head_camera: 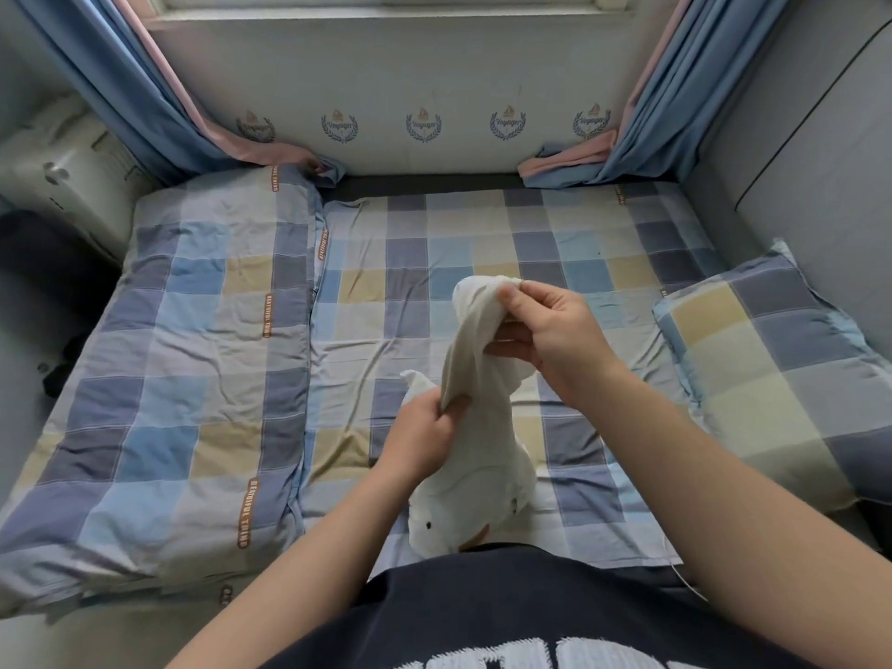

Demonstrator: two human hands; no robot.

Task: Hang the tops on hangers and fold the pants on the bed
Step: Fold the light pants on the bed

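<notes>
A bunched white garment (475,480) hangs over the near middle of the bed (482,243), its top pinched by the right hand (550,330) and a lower fold gripped by the left hand (425,439); top or pants, I cannot tell. The bed shows no hanger or folded pants, only a quilt (193,354) on its left and a pillow (772,379) on its right, so nearly everything seems left to do.
</notes>
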